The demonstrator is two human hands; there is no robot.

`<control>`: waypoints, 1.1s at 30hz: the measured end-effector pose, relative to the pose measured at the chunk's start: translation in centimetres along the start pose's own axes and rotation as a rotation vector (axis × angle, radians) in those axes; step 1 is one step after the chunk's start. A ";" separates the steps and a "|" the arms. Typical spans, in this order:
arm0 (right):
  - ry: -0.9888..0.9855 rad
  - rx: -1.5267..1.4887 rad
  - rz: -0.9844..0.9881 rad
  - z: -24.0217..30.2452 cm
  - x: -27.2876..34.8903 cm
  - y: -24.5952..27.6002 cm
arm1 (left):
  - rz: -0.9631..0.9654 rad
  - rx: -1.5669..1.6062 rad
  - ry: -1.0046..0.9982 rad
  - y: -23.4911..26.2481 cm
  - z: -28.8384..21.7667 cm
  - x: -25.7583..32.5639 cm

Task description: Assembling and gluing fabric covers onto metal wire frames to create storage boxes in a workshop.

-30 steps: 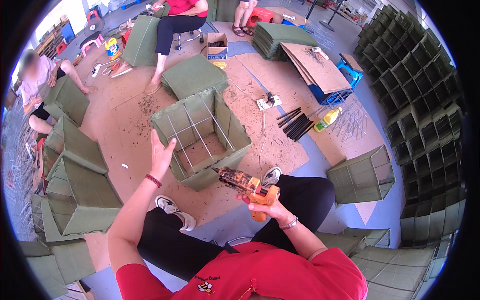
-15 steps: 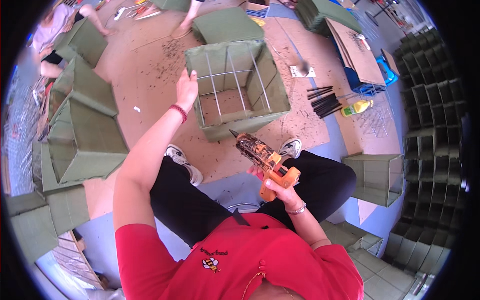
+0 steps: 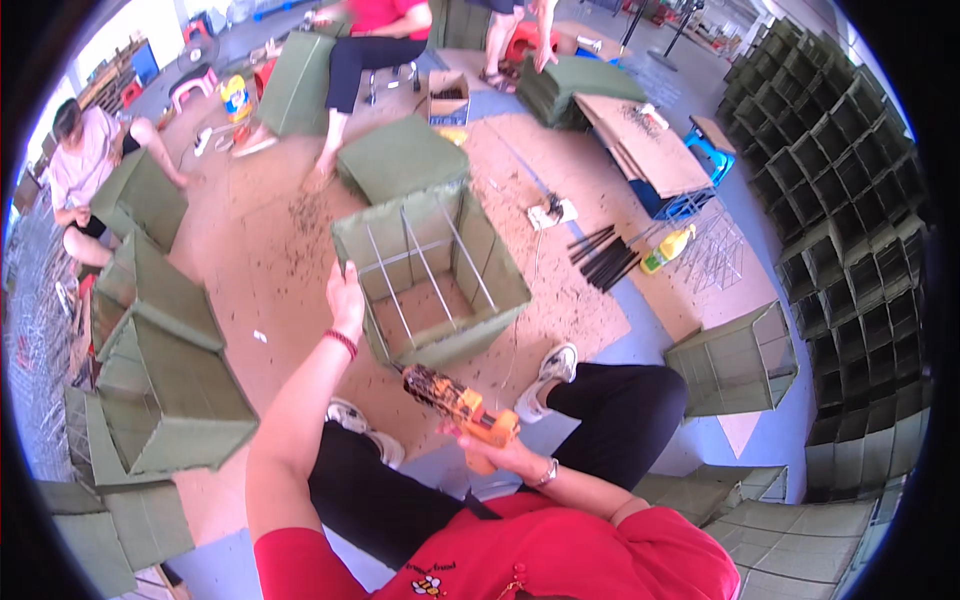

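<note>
An open olive-green fabric box (image 3: 500, 280) with a metal wire frame inside stands on the floor in front of my knees. My left hand (image 3: 346, 296) grips its near left rim; a red band circles that wrist. My right hand (image 3: 492, 452) holds an orange and black power tool (image 3: 455, 400) by its handle, nose pointing up-left toward the box's near edge, a little short of it. I sit with black trousers and white shoes (image 3: 546, 374) either side of the box.
More green boxes (image 3: 165, 390) lie at my left, one (image 3: 735, 360) at my right, and a tall stack (image 3: 850, 200) fills the right side. Black rods (image 3: 605, 255), a yellow bottle (image 3: 668, 248) and cardboard sheets (image 3: 650, 150) lie beyond. Other people (image 3: 85, 165) sit working farther back.
My view has swung, and the box now sits more centred. My left hand stays on the box's rim, and the tool stays in my right hand near the front edge.
</note>
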State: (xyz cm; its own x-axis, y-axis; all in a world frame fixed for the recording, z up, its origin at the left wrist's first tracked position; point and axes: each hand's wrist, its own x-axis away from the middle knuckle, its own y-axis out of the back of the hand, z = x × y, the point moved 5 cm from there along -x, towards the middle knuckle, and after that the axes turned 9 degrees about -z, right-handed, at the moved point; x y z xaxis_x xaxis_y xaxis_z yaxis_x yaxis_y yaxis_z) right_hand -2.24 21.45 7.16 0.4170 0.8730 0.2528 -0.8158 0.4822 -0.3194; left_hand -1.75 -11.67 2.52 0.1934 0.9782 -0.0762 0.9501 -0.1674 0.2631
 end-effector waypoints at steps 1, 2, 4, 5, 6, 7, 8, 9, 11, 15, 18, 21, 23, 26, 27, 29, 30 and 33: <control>0.029 0.009 0.006 0.3 0.1 0.3 | -0.025 -0.022 -0.025 0.1 -0.3 0.4; 0.059 0.037 -0.004 0.7 0.4 0.8 | -0.066 -0.056 -0.037 0.0 -0.1 0.7; 0.100 0.065 -0.009 1.4 1.2 1.4 | -0.150 -0.074 -0.039 -0.4 -0.2 2.0; 0.116 0.049 -0.060 1.8 1.8 1.8 | -0.161 -0.070 -0.047 -0.7 -0.7 2.0; 0.128 0.030 -0.111 2.2 2.2 2.4 | -0.171 -0.014 0.004 -0.9 -0.8 2.0; 0.129 0.084 -0.081 2.5 2.0 3.0 | -0.179 0.041 0.057 -1.0 -0.6 2.0; 0.125 0.082 -0.081 2.2 1.8 3.4 | -0.179 0.037 0.059 -1.1 -0.5 1.9; 0.146 0.067 -0.078 2.0 1.7 3.9 | -0.172 0.059 0.080 -1.2 -0.2 1.5; 0.139 0.058 -0.089 2.5 1.8 4.2 | -0.146 0.111 0.088 -1.4 0.2 0.9; 0.219 -0.067 -0.060 1.3 1.5 5.3 | -0.107 0.046 0.083 -1.2 0.1 1.5; 0.171 -0.051 -0.059 1.6 1.8 5.4 | -0.106 0.032 0.056 -1.1 -0.3 1.6; 0.143 -0.049 -0.044 1.4 2.3 4.5 | -0.082 0.016 0.041 -1.2 -0.4 1.9; 0.122 -0.054 -0.050 1.2 2.4 3.9 | -0.078 0.007 0.005 -1.3 -0.3 2.0; 0.099 -0.018 -0.020 0.4 2.5 3.2 | -0.113 -0.042 0.014 -1.0 0.1 2.3; 0.103 -0.003 -0.006 0.3 2.4 3.1 | -0.098 -0.015 0.014 -0.9 0.2 2.3; 0.083 0.008 0.023 0.1 2.3 2.6 | -0.099 -0.004 0.033 -0.5 1.0 2.1; 0.065 -0.043 -0.013 0.1 2.3 2.3 | -0.108 0.012 -0.001 -0.6 1.2 1.9; 0.033 -0.133 -0.048 -0.7 2.1 2.5 | -0.084 0.053 -0.039 -1.6 0.4 1.8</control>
State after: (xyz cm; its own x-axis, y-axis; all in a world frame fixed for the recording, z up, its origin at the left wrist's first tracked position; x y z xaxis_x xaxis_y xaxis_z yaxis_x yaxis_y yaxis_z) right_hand -3.17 24.53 6.27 0.4693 0.8495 0.2411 -0.7352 0.5271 -0.4261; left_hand -2.83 -9.71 1.61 0.1204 0.9837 -0.1333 0.9749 -0.0919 0.2028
